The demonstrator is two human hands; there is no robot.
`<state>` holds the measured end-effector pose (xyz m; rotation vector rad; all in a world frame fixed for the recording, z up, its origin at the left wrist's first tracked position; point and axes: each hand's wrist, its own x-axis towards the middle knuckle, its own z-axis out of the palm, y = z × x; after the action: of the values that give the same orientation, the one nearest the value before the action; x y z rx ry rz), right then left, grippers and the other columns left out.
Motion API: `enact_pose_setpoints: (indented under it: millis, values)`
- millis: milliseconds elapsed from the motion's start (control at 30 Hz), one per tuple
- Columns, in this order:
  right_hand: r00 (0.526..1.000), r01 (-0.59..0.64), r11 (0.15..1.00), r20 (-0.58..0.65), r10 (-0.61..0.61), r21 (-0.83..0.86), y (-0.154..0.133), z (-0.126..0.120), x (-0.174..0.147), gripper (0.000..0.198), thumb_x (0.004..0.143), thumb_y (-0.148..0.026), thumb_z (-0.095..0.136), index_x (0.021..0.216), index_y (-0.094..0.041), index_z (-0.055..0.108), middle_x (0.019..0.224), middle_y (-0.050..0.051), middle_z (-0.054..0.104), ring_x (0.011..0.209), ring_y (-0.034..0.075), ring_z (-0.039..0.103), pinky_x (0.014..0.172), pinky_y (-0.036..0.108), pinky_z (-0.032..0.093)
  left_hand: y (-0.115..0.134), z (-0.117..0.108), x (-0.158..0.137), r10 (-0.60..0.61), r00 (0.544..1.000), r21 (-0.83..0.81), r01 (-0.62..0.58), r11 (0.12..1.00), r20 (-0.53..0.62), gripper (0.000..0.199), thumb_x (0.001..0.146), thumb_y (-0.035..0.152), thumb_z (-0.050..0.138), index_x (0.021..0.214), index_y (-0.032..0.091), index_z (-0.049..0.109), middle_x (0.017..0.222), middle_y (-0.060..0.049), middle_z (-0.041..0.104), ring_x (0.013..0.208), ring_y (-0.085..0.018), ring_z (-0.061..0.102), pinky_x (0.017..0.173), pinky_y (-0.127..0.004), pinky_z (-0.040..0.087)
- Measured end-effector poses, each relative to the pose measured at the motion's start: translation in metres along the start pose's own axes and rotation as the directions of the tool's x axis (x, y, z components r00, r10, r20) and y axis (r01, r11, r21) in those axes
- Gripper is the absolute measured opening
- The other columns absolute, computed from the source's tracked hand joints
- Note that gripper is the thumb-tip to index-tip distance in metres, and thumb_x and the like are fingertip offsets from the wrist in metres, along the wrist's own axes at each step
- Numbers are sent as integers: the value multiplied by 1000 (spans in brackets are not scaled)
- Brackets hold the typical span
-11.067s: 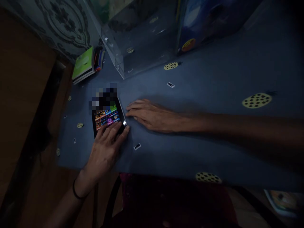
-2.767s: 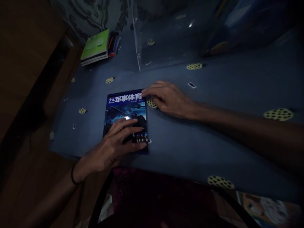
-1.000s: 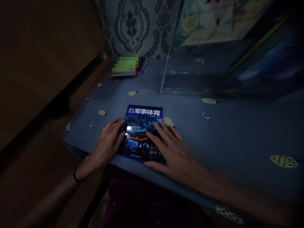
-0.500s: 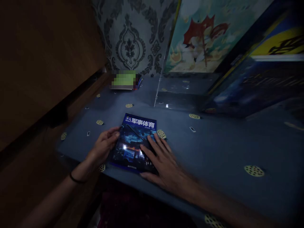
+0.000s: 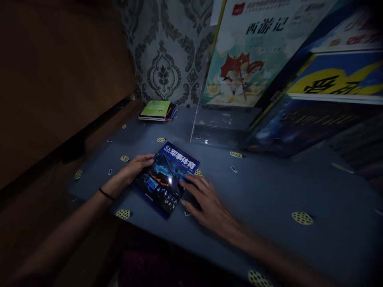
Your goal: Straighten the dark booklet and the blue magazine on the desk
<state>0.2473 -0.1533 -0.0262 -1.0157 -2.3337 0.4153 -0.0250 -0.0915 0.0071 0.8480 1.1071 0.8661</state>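
A dark blue paperback book (image 5: 163, 177) with white Chinese lettering lies front cover up near the table's front edge, turned at an angle. At its left edge, my left hand (image 5: 136, 169) has the thumb at the cover's margin and the other fingers partly hidden beside or under it; the hand is closed on that edge. My right hand (image 5: 206, 199) is open on the opposite side. Its fingers are spread, with the fingertips at the book's right edge and the palm over the cloth.
The table bears a blue-grey cloth (image 5: 263, 191) with yellow fruit prints. A small stack of books (image 5: 154, 111), green on top, lies at the back left. Larger books (image 5: 236, 75) stand in a clear holder (image 5: 218, 131) at the back right. A wooden panel (image 5: 60, 79) rises at left.
The book has turned clockwise on the table. My right hand has slid off the cover to its right edge, while my left hand stays at the left edge. The view has tilted up slightly.
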Motion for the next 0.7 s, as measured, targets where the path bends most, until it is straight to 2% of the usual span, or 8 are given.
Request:
enact_pose_setpoints:
  millis: [133,267,333,400,433,500,600,700]
  values:
    - [983,-149,965,-72,168,216,3,-11,9,28,96,-38,52,120,-27,62,118,11,65,110,28,67,91,53,60,7,0,13,76,996,21,-75,997,-52,38,65,29,89,96,15,73,74,-1,74,60,-14,67,61,-24,55]
    - [928,-306,844,-58,367,441,14,-15,20,34,94,-45,53,119,-24,59,101,8,68,86,23,70,75,44,62,0,5,16,149,987,66,-145,987,-67,33,70,35,85,92,15,72,75,-3,74,63,-15,67,63,-23,53]
    - [912,-349,770,7,409,534,20,-15,25,36,93,-47,52,117,-22,59,93,6,70,78,21,70,68,39,61,-4,5,16,158,986,157,-149,976,-48,34,76,39,79,97,15,71,78,-4,73,66,-16,67,65,-25,53]
    - [911,-369,739,61,408,563,24,-13,28,35,93,-46,51,113,-20,62,85,5,70,74,21,70,64,35,59,-4,2,17,212,977,354,-186,916,-33,34,83,41,70,106,15,70,81,-4,72,71,-18,66,68,-28,54]
    - [911,-373,742,71,405,557,26,-12,29,33,92,-45,52,111,-20,64,83,5,71,74,21,70,64,34,58,-3,0,18,276,961,491,-225,842,-33,34,86,39,65,110,15,69,84,-4,72,75,-20,67,72,-30,54]
    - [912,-376,764,61,407,524,27,-11,29,30,91,-41,53,107,-20,66,82,5,72,75,21,70,64,33,56,0,-4,20,459,888,759,-297,579,-3,33,91,34,57,117,16,67,95,-6,72,91,-23,67,86,-36,54]
    - [911,-382,805,41,409,453,26,-11,28,27,92,-37,51,105,-20,68,75,3,71,67,19,67,61,32,54,0,-5,25,608,778,929,-327,175,159,35,98,30,46,126,20,63,118,-9,67,113,-26,61,103,-44,49]
    - [931,-337,870,-11,365,359,26,-15,28,26,95,-34,48,103,-21,69,84,4,71,66,18,65,60,31,53,-11,-3,31,578,767,940,-342,2,278,38,103,34,41,134,21,58,141,-11,58,136,-29,48,112,-50,43]
